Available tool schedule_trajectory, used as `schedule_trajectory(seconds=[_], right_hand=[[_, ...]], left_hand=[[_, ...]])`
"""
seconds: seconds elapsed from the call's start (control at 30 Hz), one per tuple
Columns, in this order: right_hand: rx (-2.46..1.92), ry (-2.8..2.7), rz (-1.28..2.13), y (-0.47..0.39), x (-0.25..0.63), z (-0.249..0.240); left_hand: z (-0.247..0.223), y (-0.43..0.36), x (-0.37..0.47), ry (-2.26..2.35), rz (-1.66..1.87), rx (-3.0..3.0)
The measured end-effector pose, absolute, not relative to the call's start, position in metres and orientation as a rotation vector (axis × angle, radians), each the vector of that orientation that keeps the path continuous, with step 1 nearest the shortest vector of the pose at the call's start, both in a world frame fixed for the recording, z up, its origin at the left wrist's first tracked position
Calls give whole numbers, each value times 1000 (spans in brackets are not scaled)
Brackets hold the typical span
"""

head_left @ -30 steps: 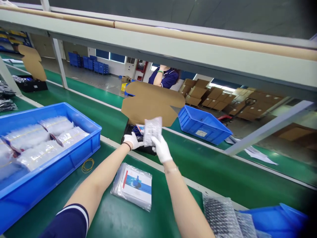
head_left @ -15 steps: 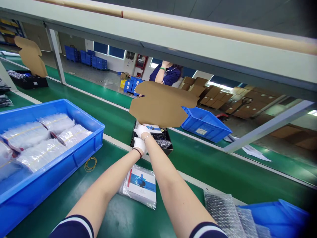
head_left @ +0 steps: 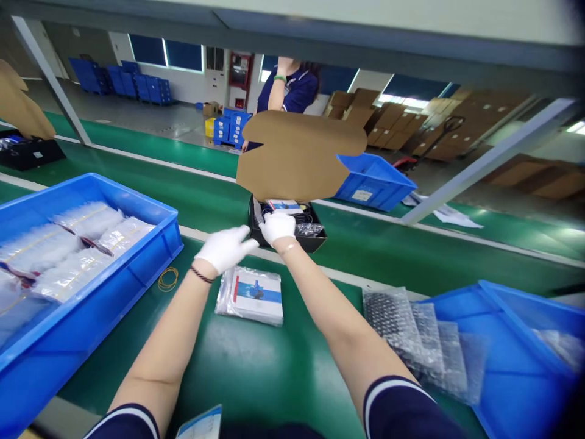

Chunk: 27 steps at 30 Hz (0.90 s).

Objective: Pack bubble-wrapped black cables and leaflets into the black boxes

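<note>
My right hand [head_left: 278, 227], in a white glove, is at the near side of a black box [head_left: 315, 244] with its brown cardboard lid [head_left: 297, 158] raised. Its fingertips reach down into the box and are hidden. Inside lie a booklet [head_left: 284, 207] with a blue and white cover, dark cable and clear bags. My left hand [head_left: 226, 249], also gloved, hovers left of the box, fingers apart and holding nothing. Just below it, plastic-bagged booklets [head_left: 256, 296] lie on the green work surface.
At left stands a blue bin [head_left: 169, 228] of bagged bundles, with rubber bands [head_left: 168, 279] beside it. Bubble-wrap bags [head_left: 397, 323] and another blue bin [head_left: 507, 341] are at right. Beyond the belt are a tilted blue bin [head_left: 377, 183] and a person [head_left: 292, 88].
My left hand has drawn back leftward from the box and its fingers have spread. My right hand stays at the box. The view has tilted down and shifted.
</note>
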State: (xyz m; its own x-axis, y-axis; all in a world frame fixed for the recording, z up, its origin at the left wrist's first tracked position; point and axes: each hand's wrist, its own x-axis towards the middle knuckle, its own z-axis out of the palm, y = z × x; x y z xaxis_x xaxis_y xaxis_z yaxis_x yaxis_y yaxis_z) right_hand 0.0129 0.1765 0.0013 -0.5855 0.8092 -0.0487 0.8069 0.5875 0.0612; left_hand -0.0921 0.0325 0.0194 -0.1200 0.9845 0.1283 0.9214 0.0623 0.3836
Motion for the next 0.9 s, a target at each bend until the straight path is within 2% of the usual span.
schedule_trajectory(seconds=[0.07, 0.13, 0.2, 0.3, 0.37, 0.43, 0.57, 0.63, 0.9], right_hand=[[1467, 2849, 17, 143, 48, -11], [1539, 2880, -172, 110, 83, -31], [1636, 2737, -570, 88, 112, -53], [1723, 2497, -1343, 78, 140, -75], [1758, 2474, -1591, 82, 149, -80], [1835, 2551, -1473, 87, 154, -78], [1926, 2636, -951, 93, 159, -72], [1939, 2627, -825, 94, 162, -70], [2076, 2964, -1361, 73, 164, -48]], left_hand=[[21, 16, -110, 2319, 578, 1800], [20, 7, -117, 2390, 504, 1676], [18, 3, -114, 2352, 455, 1678], [21, 0, -98, 2195, 446, 1855], [24, -3, -88, 2103, 406, 1974], [27, -8, -81, 2030, 350, 2058], [24, -17, -82, 1946, 357, 2172], [21, -18, -86, 1963, 385, 2187], [14, 1, -55, 1588, 657, 2045]])
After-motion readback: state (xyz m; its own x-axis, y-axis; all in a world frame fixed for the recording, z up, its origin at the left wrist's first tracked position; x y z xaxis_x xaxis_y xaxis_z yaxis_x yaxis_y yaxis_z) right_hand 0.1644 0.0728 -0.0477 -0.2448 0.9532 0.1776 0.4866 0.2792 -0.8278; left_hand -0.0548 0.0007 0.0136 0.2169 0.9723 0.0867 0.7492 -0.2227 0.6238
